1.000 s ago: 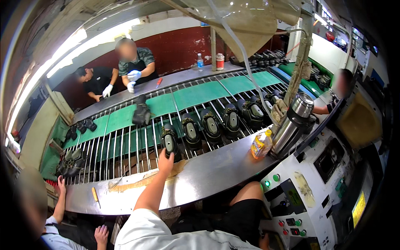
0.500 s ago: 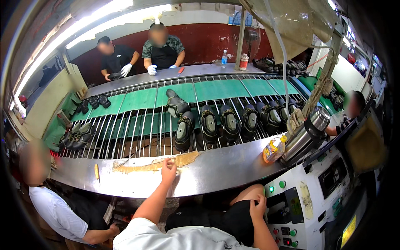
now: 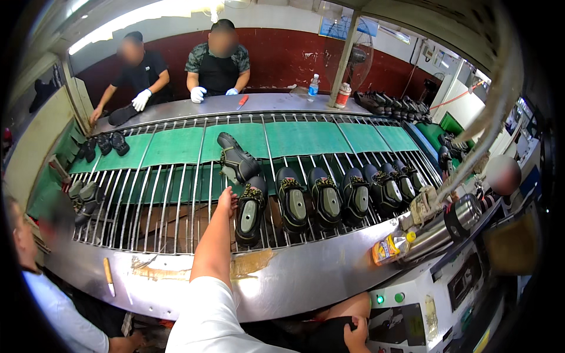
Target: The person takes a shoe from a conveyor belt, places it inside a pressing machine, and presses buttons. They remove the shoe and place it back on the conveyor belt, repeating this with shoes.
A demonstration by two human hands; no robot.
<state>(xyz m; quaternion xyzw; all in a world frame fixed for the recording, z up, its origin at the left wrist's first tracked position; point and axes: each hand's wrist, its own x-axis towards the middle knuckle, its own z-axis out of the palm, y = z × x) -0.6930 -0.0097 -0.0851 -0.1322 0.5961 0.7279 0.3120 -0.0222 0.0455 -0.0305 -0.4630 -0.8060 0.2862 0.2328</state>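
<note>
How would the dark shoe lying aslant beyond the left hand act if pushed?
The dark shoe probably keeps its shape, since what looks like a grey insert shows at one end. That might also make it heavy. Lying aslant over spaced rods, it may rock or catch.

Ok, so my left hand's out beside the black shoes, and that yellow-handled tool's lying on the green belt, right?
Not quite: the yellow-handled tool isn't on the green belt; the head view shows it lying on the near steel ledge. Your left hand is indeed out beside the black shoes.
</note>
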